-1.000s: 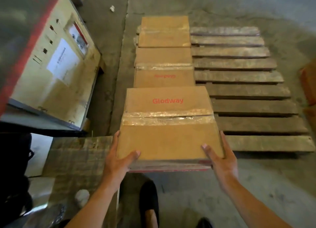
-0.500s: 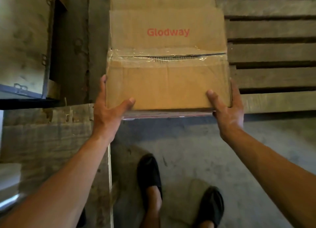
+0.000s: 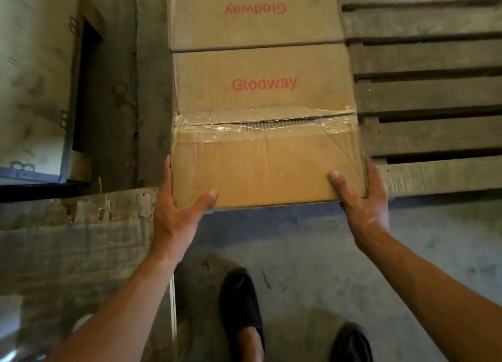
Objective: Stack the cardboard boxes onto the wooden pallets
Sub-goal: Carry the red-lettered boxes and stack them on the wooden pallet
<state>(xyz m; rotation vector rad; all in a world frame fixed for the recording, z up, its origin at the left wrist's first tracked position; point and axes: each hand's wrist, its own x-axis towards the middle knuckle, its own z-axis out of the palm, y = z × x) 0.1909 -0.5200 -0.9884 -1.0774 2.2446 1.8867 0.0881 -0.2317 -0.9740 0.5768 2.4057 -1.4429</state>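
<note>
A taped brown cardboard box [image 3: 264, 133] printed "Glodway" lies at the near left corner of the wooden pallet [image 3: 429, 95]. My left hand [image 3: 179, 207] grips its near left corner, thumb on top. My right hand [image 3: 361, 198] clasps its near right corner the same way. Its far edge touches a second cardboard box [image 3: 252, 22], whose red lettering reads upside down and which also sits on the pallet. Whether the held box rests fully on the slats is hidden.
Bare pallet slats stretch to the right of the boxes. A large pale crate or cabinet [image 3: 30, 76] stands at the left. A worn wooden pallet or board [image 3: 73, 253] lies under my left arm. My two black shoes [image 3: 241, 307] stand on the concrete floor [image 3: 312, 253].
The box has gone forward and down onto the pallet's near left corner, up against the second box. My view has tipped downward and closer. Both hands keep their grip.
</note>
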